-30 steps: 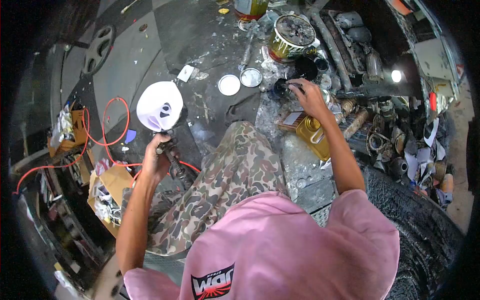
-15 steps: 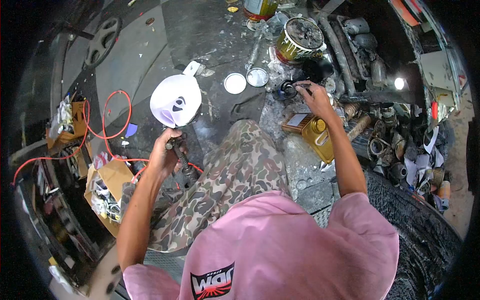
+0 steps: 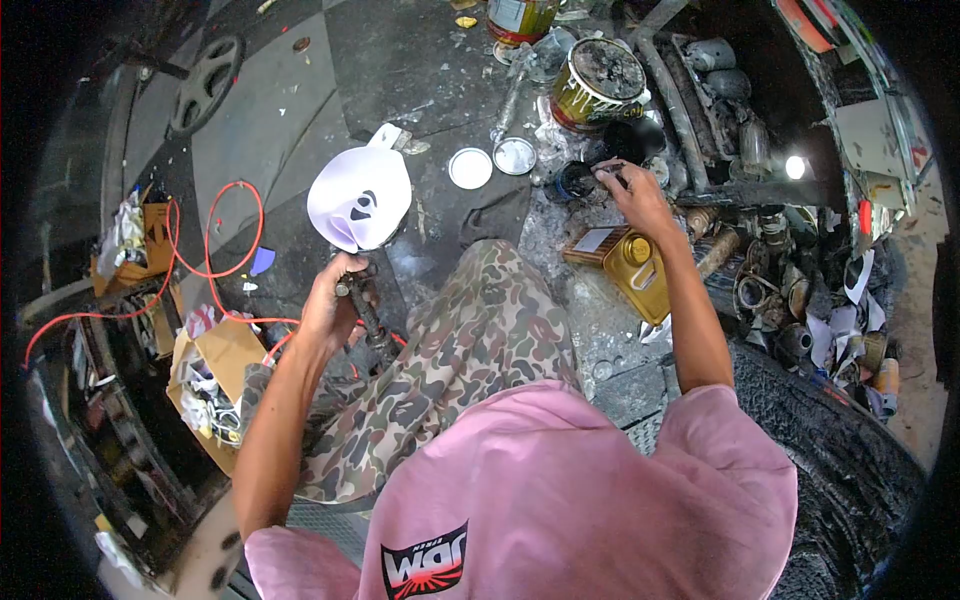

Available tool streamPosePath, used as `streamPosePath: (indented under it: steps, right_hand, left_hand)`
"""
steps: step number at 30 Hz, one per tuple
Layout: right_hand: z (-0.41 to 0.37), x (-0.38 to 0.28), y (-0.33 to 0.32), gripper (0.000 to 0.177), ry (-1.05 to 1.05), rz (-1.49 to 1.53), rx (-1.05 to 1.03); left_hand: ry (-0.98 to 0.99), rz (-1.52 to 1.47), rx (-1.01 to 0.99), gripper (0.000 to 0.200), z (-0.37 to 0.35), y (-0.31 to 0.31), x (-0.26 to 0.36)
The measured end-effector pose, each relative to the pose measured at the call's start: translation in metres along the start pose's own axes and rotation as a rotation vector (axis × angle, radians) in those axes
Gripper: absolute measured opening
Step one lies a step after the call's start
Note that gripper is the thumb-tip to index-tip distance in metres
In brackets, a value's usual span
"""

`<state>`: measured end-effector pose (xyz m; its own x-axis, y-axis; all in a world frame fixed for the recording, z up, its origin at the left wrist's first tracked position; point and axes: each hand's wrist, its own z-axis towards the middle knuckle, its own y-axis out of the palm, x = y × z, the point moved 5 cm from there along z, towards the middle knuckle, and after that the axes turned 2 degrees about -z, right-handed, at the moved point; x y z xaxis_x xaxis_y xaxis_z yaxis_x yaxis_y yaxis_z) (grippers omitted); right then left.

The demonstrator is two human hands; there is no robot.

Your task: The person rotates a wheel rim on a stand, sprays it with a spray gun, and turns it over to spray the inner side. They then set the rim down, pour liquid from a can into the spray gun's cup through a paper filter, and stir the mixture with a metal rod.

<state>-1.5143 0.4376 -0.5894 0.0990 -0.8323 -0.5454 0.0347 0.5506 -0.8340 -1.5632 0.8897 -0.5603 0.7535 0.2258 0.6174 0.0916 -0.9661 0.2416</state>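
Note:
My left hand (image 3: pixel 330 308) grips the handle of a dark spray gun (image 3: pixel 368 320) whose top carries a white paper cone (image 3: pixel 358 200) with dark spots inside. My right hand (image 3: pixel 635 195) reaches forward and pinches a thin stick over a small dark tin (image 3: pixel 576 180) on the stained floor. A gold oil canister (image 3: pixel 635 268) lies just under my right wrist. I sit with camouflage trousers (image 3: pixel 470 350) between my arms.
Two round lids (image 3: pixel 470 167) lie near the small tin. A large paint-smeared can (image 3: pixel 597 82) stands behind it. A red hose (image 3: pixel 215 270) loops at left by cardboard boxes (image 3: pixel 215 375). Rusty parts (image 3: pixel 770 280) pile up at right, a tyre (image 3: pixel 840 470) at lower right.
My left hand has carried the spray gun and its paper cone to the right and a little upward. My right hand stays at the small dark tin.

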Motion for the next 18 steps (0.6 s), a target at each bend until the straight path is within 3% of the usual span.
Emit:
streamPosePath:
  steps: [3, 5, 6, 9, 11, 13, 18]
  right_hand:
    - [-0.003, -0.011, -0.026, 0.028, 0.075, 0.073, -0.016]
    - [-0.009, -0.017, -0.046, 0.032, 0.244, -0.049, 0.004]
    - [-0.012, -0.011, -0.049, 0.035, 0.115, -0.020, 0.110]
    - [-0.021, -0.017, -0.074, 0.035, 0.192, -0.051, 0.093]
    - [-0.027, -0.054, -0.099, 0.036, 0.186, -0.056, 0.116]
    - [-0.031, -0.057, -0.109, 0.039, 0.125, 0.111, 0.208]
    - [-0.042, -0.053, -0.123, 0.040, 0.117, -0.030, 0.240]
  left_hand:
    - [-0.001, 0.003, -0.006, 0.030, 0.003, -0.002, -0.001]
    - [-0.009, -0.018, -0.013, 0.028, 0.001, 0.002, 0.001]
    - [-0.008, -0.016, -0.018, 0.028, 0.001, 0.004, 0.002]
    - [-0.011, 0.016, -0.054, 0.028, 0.001, 0.009, 0.004]
    - [-0.014, 0.034, -0.046, 0.028, 0.001, 0.013, 0.004]
    - [-0.015, 0.040, -0.069, 0.027, -0.003, 0.020, 0.006]
    - [-0.010, 0.051, -0.095, 0.026, 0.000, 0.021, 0.003]
